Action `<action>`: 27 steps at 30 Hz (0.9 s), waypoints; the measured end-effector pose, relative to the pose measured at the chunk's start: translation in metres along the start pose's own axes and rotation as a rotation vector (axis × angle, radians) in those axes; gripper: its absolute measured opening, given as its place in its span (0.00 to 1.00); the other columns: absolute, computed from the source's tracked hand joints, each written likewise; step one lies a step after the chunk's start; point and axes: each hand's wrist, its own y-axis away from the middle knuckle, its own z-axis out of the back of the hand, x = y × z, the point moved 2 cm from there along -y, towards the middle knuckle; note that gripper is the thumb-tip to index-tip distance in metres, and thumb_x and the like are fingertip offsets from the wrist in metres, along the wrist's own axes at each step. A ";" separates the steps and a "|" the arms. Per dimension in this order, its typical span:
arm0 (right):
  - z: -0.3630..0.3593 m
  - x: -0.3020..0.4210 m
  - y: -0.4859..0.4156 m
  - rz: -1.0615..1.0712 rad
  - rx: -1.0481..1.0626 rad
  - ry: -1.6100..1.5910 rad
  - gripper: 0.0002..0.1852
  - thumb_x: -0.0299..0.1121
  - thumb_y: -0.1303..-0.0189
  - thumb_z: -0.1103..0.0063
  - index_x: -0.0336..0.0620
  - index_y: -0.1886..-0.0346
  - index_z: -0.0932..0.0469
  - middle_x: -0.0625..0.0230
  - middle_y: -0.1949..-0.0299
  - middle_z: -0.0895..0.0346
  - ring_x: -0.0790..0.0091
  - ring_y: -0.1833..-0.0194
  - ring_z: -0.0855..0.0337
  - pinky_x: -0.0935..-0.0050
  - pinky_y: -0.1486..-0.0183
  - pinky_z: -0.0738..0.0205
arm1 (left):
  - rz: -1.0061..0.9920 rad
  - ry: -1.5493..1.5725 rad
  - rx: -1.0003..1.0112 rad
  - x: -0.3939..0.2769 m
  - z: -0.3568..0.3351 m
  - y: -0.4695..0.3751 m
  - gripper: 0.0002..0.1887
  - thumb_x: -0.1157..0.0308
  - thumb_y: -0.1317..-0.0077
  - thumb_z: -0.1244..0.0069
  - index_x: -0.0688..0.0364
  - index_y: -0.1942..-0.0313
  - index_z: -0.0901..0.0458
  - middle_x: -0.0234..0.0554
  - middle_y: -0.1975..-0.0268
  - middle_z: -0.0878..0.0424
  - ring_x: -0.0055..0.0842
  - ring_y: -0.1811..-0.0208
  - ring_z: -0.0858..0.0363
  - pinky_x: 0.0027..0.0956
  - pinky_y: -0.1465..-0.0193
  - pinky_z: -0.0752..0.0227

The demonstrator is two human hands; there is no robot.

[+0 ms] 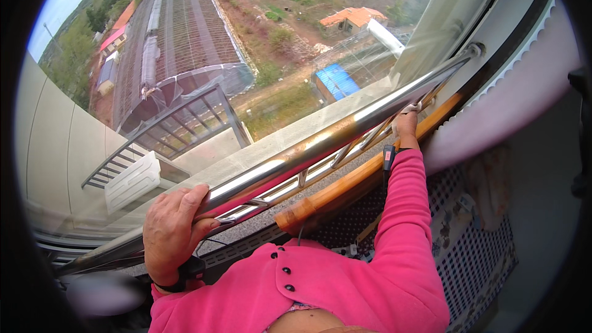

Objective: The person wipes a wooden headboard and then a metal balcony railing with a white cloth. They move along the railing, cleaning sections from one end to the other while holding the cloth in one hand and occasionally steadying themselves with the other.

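A shiny metal handrail (296, 155) runs slantwise across the view, in front of a large window pane. My left hand (173, 226) is wrapped over this rail near its lower left part, the thumb below it. Farther along to the right, my right hand (407, 125) reaches down behind the handrail, among the thinner metal bars (342, 153). It has hold of a white cloth (410, 108), bunched at the fingers. Most of the right fingers are hidden by the cloth and rail. Each wrist wears a dark band.
A curved wooden rail (342, 189) lies just inside the metal bars, over a granite sill (249, 226). At the right hangs a scalloped pale curtain (508, 74). A checked cloth (476, 259) with small items on it is below. Outside are a balcony railing (162, 134) and a greenhouse (185, 32).
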 end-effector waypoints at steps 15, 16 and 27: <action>0.002 0.000 0.010 0.023 -0.018 0.157 0.26 0.47 0.35 0.40 0.38 0.41 0.28 0.38 0.50 0.20 0.35 0.47 0.21 0.46 0.47 0.26 | -0.009 0.012 -0.017 0.005 -0.003 -0.002 0.31 0.60 0.50 0.33 0.62 0.47 0.22 0.45 0.62 0.18 0.41 0.62 0.20 0.40 0.58 0.31; 0.002 0.000 0.009 0.002 0.007 0.167 0.26 0.47 0.35 0.40 0.38 0.41 0.29 0.38 0.50 0.20 0.35 0.47 0.21 0.46 0.47 0.26 | -0.005 0.010 -0.014 0.005 -0.003 -0.001 0.31 0.60 0.50 0.33 0.63 0.47 0.22 0.45 0.62 0.18 0.41 0.62 0.20 0.40 0.58 0.31; 0.000 -0.016 0.001 -0.003 0.032 0.220 0.28 0.46 0.36 0.38 0.36 0.41 0.28 0.39 0.51 0.19 0.37 0.47 0.20 0.47 0.45 0.26 | -0.012 0.008 -0.038 0.005 -0.003 0.004 0.29 0.58 0.47 0.35 0.61 0.47 0.23 0.42 0.63 0.17 0.40 0.61 0.18 0.40 0.57 0.30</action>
